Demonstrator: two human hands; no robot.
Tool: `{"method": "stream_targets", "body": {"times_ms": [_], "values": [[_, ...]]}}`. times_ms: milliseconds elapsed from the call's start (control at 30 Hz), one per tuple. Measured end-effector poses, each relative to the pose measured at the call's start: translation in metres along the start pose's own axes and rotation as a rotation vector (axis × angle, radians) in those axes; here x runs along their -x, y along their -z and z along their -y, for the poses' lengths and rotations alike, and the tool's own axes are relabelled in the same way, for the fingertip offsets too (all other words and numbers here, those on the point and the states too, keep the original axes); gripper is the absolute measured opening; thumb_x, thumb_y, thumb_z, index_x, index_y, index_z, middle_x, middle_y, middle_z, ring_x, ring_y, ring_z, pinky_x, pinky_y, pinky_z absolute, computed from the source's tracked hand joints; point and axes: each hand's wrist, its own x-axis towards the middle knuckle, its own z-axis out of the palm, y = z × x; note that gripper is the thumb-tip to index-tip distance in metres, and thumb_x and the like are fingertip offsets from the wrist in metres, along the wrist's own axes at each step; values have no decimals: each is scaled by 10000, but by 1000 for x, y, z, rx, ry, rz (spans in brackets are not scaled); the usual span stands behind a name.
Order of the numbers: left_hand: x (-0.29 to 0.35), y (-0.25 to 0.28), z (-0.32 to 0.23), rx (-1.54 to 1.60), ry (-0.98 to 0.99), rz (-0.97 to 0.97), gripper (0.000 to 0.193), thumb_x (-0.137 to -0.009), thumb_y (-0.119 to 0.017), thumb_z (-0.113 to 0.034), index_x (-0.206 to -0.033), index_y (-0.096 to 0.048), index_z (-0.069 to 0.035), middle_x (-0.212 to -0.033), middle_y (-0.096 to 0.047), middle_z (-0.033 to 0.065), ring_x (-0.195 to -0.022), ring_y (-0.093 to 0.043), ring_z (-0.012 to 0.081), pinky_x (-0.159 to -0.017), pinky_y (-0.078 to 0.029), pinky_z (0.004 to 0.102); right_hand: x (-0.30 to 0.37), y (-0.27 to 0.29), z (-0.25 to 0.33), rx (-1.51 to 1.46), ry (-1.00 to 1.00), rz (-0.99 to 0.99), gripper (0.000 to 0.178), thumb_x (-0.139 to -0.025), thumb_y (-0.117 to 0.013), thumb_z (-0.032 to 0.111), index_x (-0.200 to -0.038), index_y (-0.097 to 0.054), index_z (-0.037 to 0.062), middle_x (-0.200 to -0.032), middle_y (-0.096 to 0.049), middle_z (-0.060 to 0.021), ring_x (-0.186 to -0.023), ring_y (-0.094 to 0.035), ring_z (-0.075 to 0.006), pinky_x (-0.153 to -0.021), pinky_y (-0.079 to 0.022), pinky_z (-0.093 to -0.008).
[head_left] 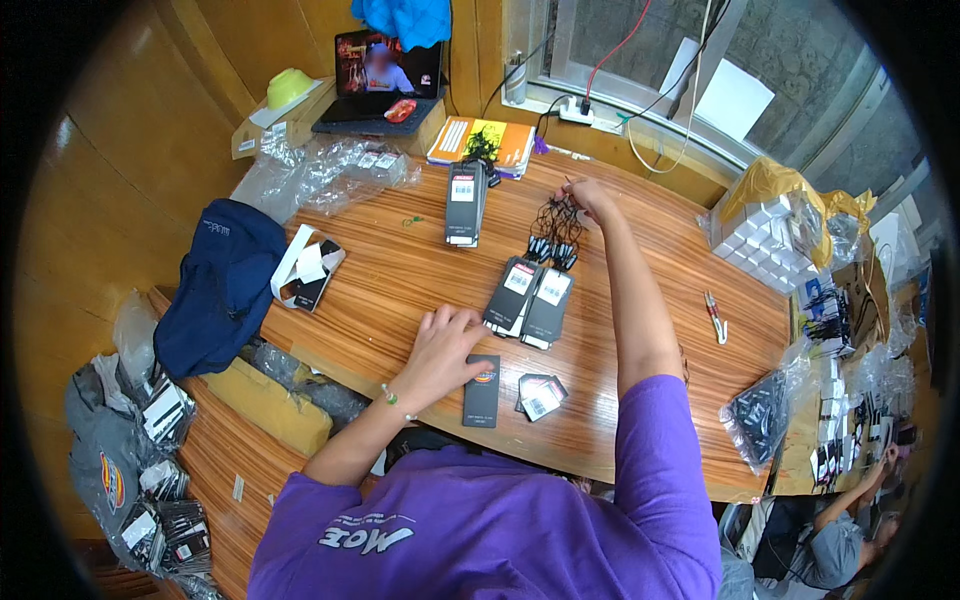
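Note:
Two side-by-side stacks of dark grey hang tags (543, 305) with white barcode labels lie mid-table. Their black strings (556, 222) run up in a tangle to my right hand (594, 202), whose fingers are pinched on the string ends. My left hand (445, 345) is apart from them, fingers spread low over the wood. Its thumb is at the upper edge of a single dark tag (481, 400). Right of that tag sits a small pile of white labels (542, 396). Farther back lies another stack of dark tags (464, 205) with its strings bunched at the top.
A dark blue cloth (225, 280) and an open small box (318, 275) lie left. A laptop (385, 75), green bowl (289, 88) and orange booklets (505, 140) stand behind. White boxes (765, 240), a cutter (716, 318) and a bag of black pieces (757, 415) are right. Another person (840, 545) sits lower right.

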Motion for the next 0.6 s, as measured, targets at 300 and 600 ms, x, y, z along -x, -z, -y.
{"method": "stream_targets", "body": {"times_ms": [300,600], "values": [[15,-10,3,-147,75,100,716,-547,-766,-441,-1095,-547,-35,-1046,-534,76,-1024,-427,258,-833,-318,383,118,-9,9,168,450,-239,246,-859,-566,225,-899,-612,-13,-767,-630,-111,-724,-571,-175,-664,-455,-301],[16,-18,6,8,37,89,599,-543,-775,-382,-1013,-599,-55,-1040,-533,60,-1031,-422,254,-847,-308,383,342,-79,-33,368,147,-87,429,-688,-753,274,-954,-548,6,-782,-568,-113,-697,-550,-210,-650,-456,-312]]}}
